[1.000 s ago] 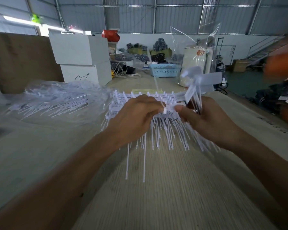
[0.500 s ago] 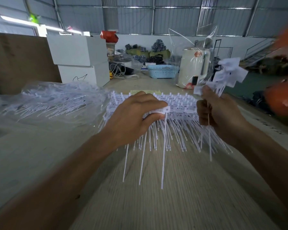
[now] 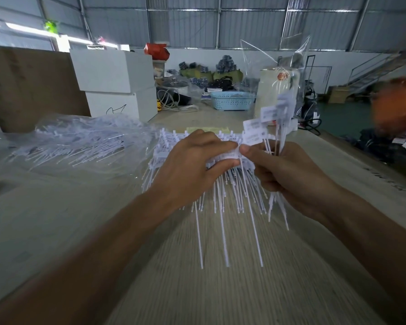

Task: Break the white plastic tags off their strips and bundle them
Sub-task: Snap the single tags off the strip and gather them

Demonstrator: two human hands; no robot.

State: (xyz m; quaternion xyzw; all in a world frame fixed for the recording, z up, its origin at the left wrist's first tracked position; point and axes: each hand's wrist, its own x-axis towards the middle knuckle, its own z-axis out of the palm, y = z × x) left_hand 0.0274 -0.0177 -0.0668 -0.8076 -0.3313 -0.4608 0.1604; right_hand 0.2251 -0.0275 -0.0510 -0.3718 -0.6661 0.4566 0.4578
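Observation:
A stack of white plastic tag strips (image 3: 223, 184) lies on the wooden table (image 3: 197, 289), thin tails pointing toward me. My left hand (image 3: 192, 170) presses on the stack and pinches a strip at its top edge. My right hand (image 3: 288, 174) holds a bundle of loose tags (image 3: 271, 118), their flat heads fanned upward, while its thumb and forefinger meet the left fingers at one tag on the strip.
A clear plastic bag of more tag strips (image 3: 80, 144) lies left of the stack. Two stacked white boxes (image 3: 117, 83) stand behind it, a brown board (image 3: 26, 85) at far left. Farther back are a blue basket (image 3: 232, 100) and a white jug in clear wrap (image 3: 277, 90). The table edge runs along the right.
My right hand, which had pulled away to the right with its bundle half a second ago, has come back to the stack and meets the left fingers again.

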